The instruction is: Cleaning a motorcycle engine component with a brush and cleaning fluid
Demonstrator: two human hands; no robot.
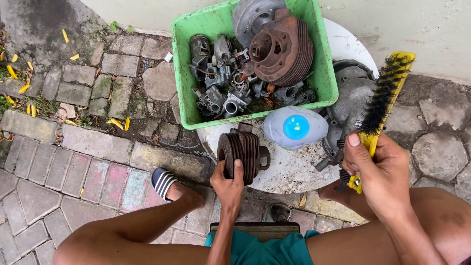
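pointing up-right, yellow brush [384, 100], right hand [378, 172] gripping

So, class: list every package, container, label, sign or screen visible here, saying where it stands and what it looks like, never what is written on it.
Plastic bottle: lying on the round white tabletop, below the crate; pale grey-white body, round blue cap facing the camera.
Crate: at the table's far edge, rectangular, green plastic, filled with rusty and grey metal engine parts.
Labels, signs, screens: none visible.
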